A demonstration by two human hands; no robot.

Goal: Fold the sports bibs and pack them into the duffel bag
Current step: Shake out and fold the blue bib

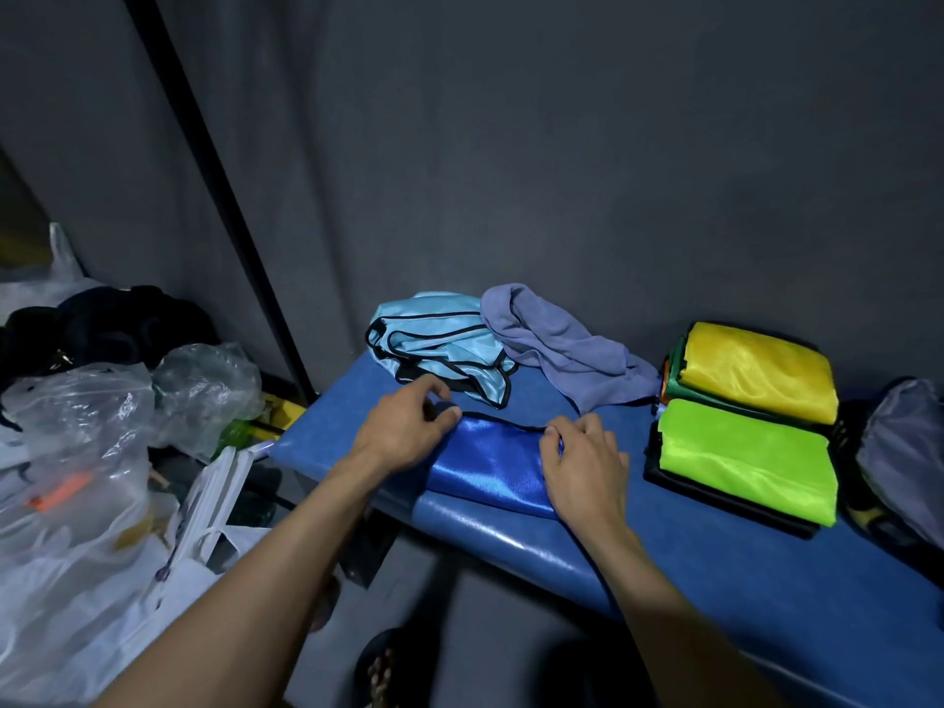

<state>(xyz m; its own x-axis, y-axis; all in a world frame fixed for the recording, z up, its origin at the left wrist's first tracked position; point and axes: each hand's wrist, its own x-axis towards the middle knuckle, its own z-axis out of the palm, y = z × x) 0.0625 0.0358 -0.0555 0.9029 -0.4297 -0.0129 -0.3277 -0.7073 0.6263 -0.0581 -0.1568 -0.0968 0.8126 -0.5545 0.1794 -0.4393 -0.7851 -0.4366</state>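
A shiny dark-blue bib [493,465] with black trim lies folded on the blue padded bench [664,569]. My left hand [406,434] pinches its far left corner. My right hand [582,459] pinches its far right edge. Behind it a light-blue bib [434,344] lies crumpled. To the right, a folded yellow bib [756,367] and a folded green bib [746,457] top two stacks of folded bibs. A grey bag [906,452] sits at the far right edge, partly cut off.
A purple-grey towel [557,344] lies bunched beside the light-blue bib. Plastic bags [76,452] and dark clutter fill the floor at left. A grey wall rises right behind the bench. A sandalled foot [380,677] shows below.
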